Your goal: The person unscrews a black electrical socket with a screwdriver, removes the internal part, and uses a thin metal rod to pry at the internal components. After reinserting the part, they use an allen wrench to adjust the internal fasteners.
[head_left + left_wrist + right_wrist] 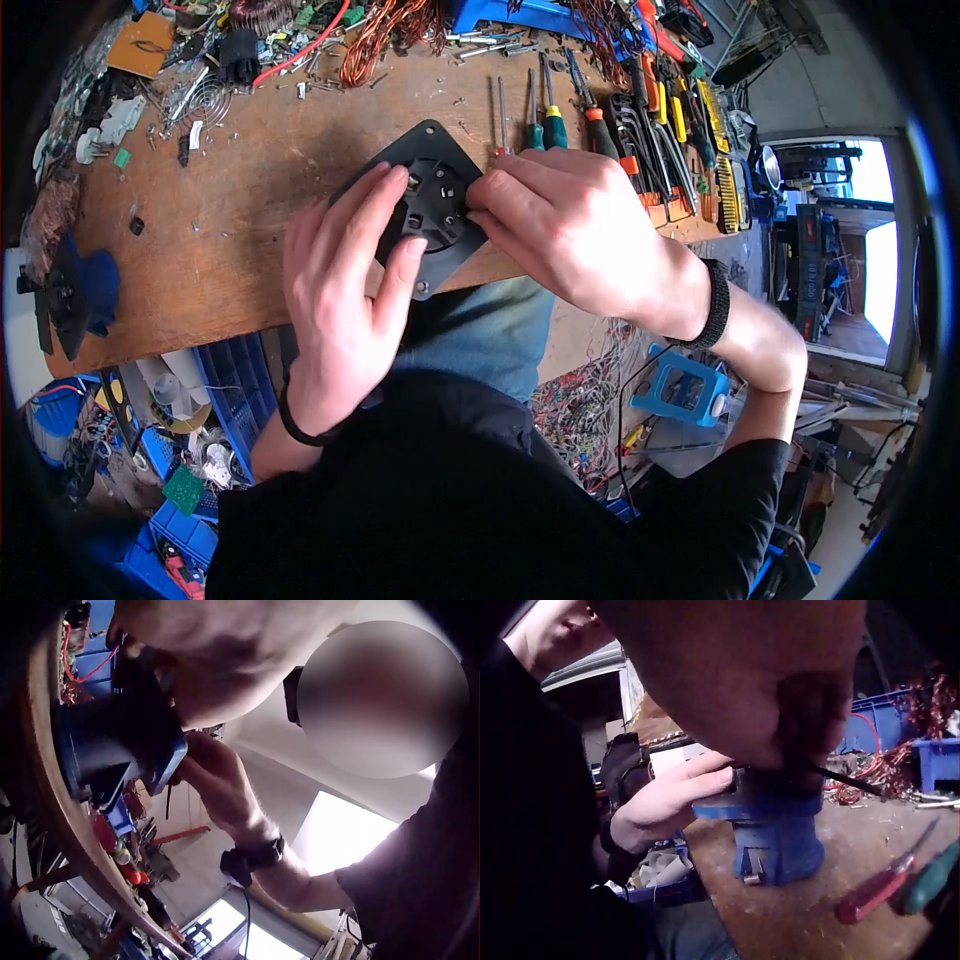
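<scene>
A panel power socket with a square dark flange (440,272) stands face down near the bench's front edge. Its blue body (780,851) with a small spring hinge rests on the wood, and its round black terminal side (437,200) faces up. My left hand (345,300) rests on the flange's left side, its fingers and thumb nearly straight. At the right side my right hand (600,225) has curled fingers close over the terminals, pinching a thin dark rod (847,780). The rod's other end is hidden by the hand, so I cannot tell what tool it is.
A second blue socket (92,290) lies at the left front corner. Screwdrivers (553,125) and pliers (655,90) line the bench on the right. Copper wire (395,30) and small metal parts crowd the back. Blue bins (235,385) stand below the front edge.
</scene>
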{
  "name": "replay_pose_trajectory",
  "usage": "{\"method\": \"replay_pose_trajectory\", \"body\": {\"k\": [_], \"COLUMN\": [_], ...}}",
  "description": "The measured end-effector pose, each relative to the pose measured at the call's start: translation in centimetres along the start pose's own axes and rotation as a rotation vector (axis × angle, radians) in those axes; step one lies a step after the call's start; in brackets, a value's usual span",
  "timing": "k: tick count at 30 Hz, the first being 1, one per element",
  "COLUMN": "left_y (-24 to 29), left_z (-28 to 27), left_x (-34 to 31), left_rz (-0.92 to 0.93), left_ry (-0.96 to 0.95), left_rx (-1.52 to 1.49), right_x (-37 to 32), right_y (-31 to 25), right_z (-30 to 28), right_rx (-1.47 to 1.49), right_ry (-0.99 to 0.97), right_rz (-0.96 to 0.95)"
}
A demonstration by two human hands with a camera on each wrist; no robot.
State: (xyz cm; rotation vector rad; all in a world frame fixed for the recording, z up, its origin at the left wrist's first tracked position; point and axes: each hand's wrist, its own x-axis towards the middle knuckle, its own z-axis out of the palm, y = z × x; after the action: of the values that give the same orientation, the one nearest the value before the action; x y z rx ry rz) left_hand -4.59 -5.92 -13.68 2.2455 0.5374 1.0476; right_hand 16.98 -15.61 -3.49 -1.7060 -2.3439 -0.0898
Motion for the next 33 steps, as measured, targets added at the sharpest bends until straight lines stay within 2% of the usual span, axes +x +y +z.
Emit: {"method": "replay_pose_trajectory", "body": {"k": [2, 4, 6, 7, 8, 11, 12, 14, 16, 18, 23, 25, 26, 28, 30, 32, 33], "left_y": [0.6, 0.5, -0.1, -0.6, -1.7, -3.1, -3.5, -4.4, -4.7, -4.8, -4.8, -4.7, -4.6, -4.3, -3.8, -3.0, -2.6], "left_z": [0.1, -0.4, -1.3, -2.1, -2.8, -3.9, -3.8, -3.1, -2.2, -1.9, -1.8, -1.8, -1.8, -1.9, -1.9, -1.6, -1.3], "left_x": [-0.9, -1.1, 0.1, 1.0, 1.9, 4.2, 4.8, 5.9, 5.9, 5.7, 5.0, 4.9, 4.8, 4.6, 4.1, 3.4, 3.1], "left_rz": [-0.031, -0.060, 0.030, 0.047, 0.069, -0.022, -0.018, 0.140, 0.153, 0.081, 0.099, 0.080, 0.078, 0.081, 0.081, 0.014, 0.001], "left_ry": [0.053, 0.024, 0.040, 0.006, -0.096, -0.373, -0.373, -0.475, -0.479, -0.501, -0.442, -0.439, -0.433, -0.414, -0.395, -0.320, -0.284], "left_rx": [0.080, 0.009, 0.108, 0.049, -0.032, -0.279, -0.276, -0.221, -0.309, -0.458, -0.459, -0.457, -0.454, -0.429, -0.403, -0.379, -0.358], "right_x": [0.6, 1.2, 1.4, 1.5, 1.6, 1.2, 0.9, 0.3, -0.4, -1.1, -1.2, -1.1, -0.8, -0.1, 0.8, 1.7, 2.1], "right_y": [-0.4, -0.5, -0.5, -0.5, -0.4, -0.5, -0.5, -0.1, 0.1, 0.3, 0.1, -0.3, -0.1, 0.2, 0.5, 0.6, 0.9], "right_z": [-0.4, -0.7, -0.9, -1.1, -1.1, -1.1, -0.9, -0.3, 0.3, 0.8, 0.9, 0.5, 0.2, -0.6, -1.2, -1.8, -1.8], "right_rx": [-0.018, -0.035, -0.048, -0.039, -0.041, -0.022, -0.005, 0.005, -0.057, -0.073, -0.011, 0.404, 0.403, 0.581, 0.584, 0.451, 0.452], "right_ry": [-0.033, -0.058, -0.112, -0.123, -0.121, -0.155, -0.125, -0.092, -0.003, 0.017, 0.041, -0.055, -0.057, -0.185, -0.231, -0.265, -0.265], "right_rz": [-0.022, -0.052, -0.047, -0.049, -0.052, -0.041, -0.042, -0.045, -0.133, -0.148, -0.130, 0.237, 0.230, 0.360, 0.360, 0.206, 0.207]}}
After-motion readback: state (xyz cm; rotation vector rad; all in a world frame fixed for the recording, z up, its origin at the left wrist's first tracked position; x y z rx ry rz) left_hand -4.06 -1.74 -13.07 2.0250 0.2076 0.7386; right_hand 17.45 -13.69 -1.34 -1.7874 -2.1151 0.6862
